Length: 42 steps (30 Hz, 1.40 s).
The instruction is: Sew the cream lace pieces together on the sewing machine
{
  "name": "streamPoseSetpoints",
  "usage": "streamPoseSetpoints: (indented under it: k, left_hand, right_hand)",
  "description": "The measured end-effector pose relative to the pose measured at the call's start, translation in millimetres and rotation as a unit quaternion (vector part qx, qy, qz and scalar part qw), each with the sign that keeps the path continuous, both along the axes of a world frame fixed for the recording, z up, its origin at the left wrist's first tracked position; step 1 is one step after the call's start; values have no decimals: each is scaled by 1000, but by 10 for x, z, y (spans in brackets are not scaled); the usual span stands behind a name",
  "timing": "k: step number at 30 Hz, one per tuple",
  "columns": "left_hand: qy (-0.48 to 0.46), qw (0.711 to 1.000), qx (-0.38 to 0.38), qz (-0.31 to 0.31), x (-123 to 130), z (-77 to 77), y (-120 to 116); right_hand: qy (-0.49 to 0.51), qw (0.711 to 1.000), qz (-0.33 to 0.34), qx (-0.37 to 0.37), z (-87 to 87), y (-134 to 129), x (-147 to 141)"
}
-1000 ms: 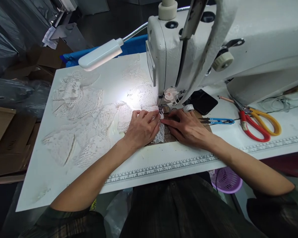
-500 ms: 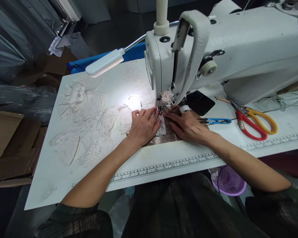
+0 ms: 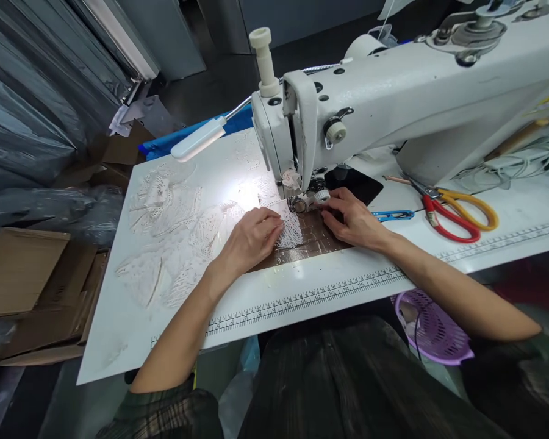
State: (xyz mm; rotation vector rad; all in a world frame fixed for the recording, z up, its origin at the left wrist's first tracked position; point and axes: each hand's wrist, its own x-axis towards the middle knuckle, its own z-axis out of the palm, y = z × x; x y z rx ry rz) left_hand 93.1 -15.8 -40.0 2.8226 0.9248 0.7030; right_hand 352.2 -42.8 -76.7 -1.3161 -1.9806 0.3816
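White lace (image 3: pixel 289 234) lies under the needle area of the white sewing machine (image 3: pixel 274 137), partly on a brown plate (image 3: pixel 318 236). My left hand (image 3: pixel 255 236) rests on the lace left of the presser foot, fingers bent and pressed together; the fingertips hide what is between them. To the right of the foot, my right hand (image 3: pixel 350 218) touches the machine by a small white knob (image 3: pixel 322 196), its fingers curled, and whatever they grip is too small to make out. More lace (image 3: pixel 165 201) spreads over the left of the table.
Red and yellow scissors (image 3: pixel 452 213), blue thread snips (image 3: pixel 394 215) and a black phone (image 3: pixel 359 186) lie at the right. A lamp (image 3: pixel 199 140) shines over the lace. A ruler strip (image 3: pixel 302 299) runs along the front edge. A purple basket (image 3: pixel 432 329) stands below.
My left hand has drawn back leftward from the presser foot, uncovering more lace. My right hand has moved off the needle area toward the white knob. The camera view has shifted.
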Motion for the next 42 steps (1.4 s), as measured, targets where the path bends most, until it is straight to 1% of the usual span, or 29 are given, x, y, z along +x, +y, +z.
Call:
streamPoseSetpoints:
  k: [2,4,5,7,9,10,13,15,18,22,24,26,28,30,33,35,36,37,39,40,42]
  left_hand:
    - [-3,999,-35,-39,43,-15,-41]
    - [-15,998,-44,-43,58,-29,-53]
    - [-24,998,-43,-40,57,-32,-50]
    - [-47,997,-39,-36,47,-34,-38]
    - [-66,996,-38,-39,43,-35,-27]
    - [-74,996,-37,-40,45,-37,-25]
    - [-94,994,-35,-44,68,-49,-36]
    - [-97,993,-42,-61,92,-67,-56]
    - [-77,993,-42,-77,134,-118,-81]
    - [-38,998,26,-49,146,-203,-52]
    - [-24,996,60,-68,116,-224,-14]
    - [-20,992,70,-101,72,-218,22]
    - [-18,990,54,-126,30,-190,42]
    - [-6,990,22,-139,5,-155,42]
    - [16,992,-2,-128,8,-121,22]
    - [28,993,14,-115,29,-116,6]
    - [35,993,27,-109,41,-116,0]
    - [42,993,39,-106,52,-114,-7]
    - [57,991,57,-109,69,-102,-19]
    - [62,990,65,-111,75,-93,-26]
    - [65,988,83,-115,85,-76,-38]
  right_hand:
    - [0,1000,1,13,4,-5,2]
    - [3,1000,16,23,19,-16,0]
    - [4,999,36,25,29,-27,-5]
    - [-1,994,105,21,54,-59,-33]
    - [-24,985,172,8,74,-99,-86]
    - [-43,981,191,5,81,-118,-120]
    - [-105,975,193,18,80,-152,-230]
    - [-126,975,184,27,71,-153,-285]
    - [-94,981,170,2,63,-141,-313]
    - [-17,985,164,-48,61,-138,-288]
    - [-11,983,174,-58,62,-147,-282]
    - [-38,980,188,-55,77,-153,-284]
    - [-79,976,200,-45,121,-134,-277]
    - [-100,968,225,-53,200,-69,-239]
    - [-103,956,249,-118,327,123,-130]
    - [-109,958,221,-147,352,264,-63]
    - [-108,965,191,-146,335,318,-41]
    - [-100,974,154,-134,300,353,-28]
    - [-75,989,91,-86,198,365,-28]
    - [-65,993,78,-59,145,347,-34]
    - [-62,993,96,-16,63,290,-45]
